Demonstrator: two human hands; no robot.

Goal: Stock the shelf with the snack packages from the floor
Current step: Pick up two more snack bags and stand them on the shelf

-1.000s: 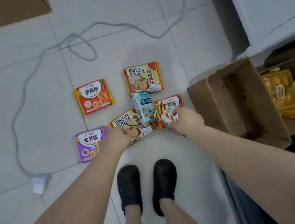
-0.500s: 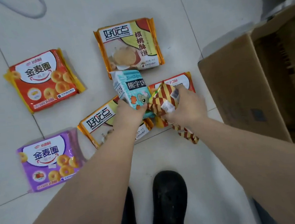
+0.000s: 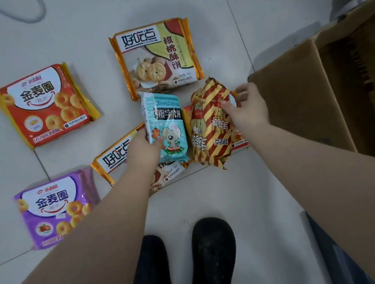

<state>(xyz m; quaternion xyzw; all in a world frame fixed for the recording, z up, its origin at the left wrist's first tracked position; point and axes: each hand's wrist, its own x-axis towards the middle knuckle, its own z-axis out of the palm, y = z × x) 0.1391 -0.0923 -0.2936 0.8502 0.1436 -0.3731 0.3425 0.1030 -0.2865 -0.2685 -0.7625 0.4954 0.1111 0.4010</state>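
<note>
Pale tiled floor [image 3: 221,197] across the whole view. Open cardboard box [image 3: 309,99] at the right, flap up. Two black shoes [image 3: 212,257] at the bottom centre. Flat snack packs spread on the tiles: red ring-biscuit pack [image 3: 45,106] at the left, purple ring-biscuit pack [image 3: 52,212] below it, orange walnut-cookie pack [image 3: 156,56] at the top centre, a second orange walnut-cookie pack [image 3: 115,157] partly hidden under the left forearm. Striped red-and-yellow bag [image 3: 210,126] pinched at its upper edge by the right hand [image 3: 247,111], lying over another red pack [image 3: 238,139]. Light-blue bear-biscuit bag [image 3: 166,125] gripped at its lower left corner by the left hand [image 3: 143,152], thumb on the front. Both bags side by side, just above the floor packs.
</note>
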